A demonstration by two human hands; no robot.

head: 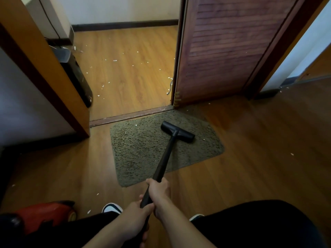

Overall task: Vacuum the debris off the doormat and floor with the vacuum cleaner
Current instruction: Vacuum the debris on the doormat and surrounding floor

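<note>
Currently vacuuming, mat stage.

- Head [177,134] is sitting flat on the mat [139,151], at about 1 o'clock from mat centre, bar skewed to the mat's edges. Likely being kept flat so suction is sealing against the pile.
- Mat is lying just inside the threshold [130,116], its far corner reaching toward the door [223,51] foot.
- Wand [163,158] is running from the head back toward 6 o'clock, into both hands, at a low slant that is letting the person reach without stooping.
- Right hand [159,189] is gripping the wand higher up, fingers [152,184] wrapped fully round it, forearm coming in from 5 o'clock. Probably doing the steering.
- Left hand [136,213] is gripping just behind and touching the right, also closed round the wand, forearm coming in from 7 o'clock. Probably supplying the push and pull.
- White scraps [136,125] are showing on the mat toward 11 o'clock of the head; many more are lying across the floor [125,77] past the threshold, at 12 o'clock, and a few near the feet.
- Red canister [44,213] is sitting at 8 o'clock, beside the left leg.

Judgement: the job is looking early, with most of the floor not yet covered.
</note>
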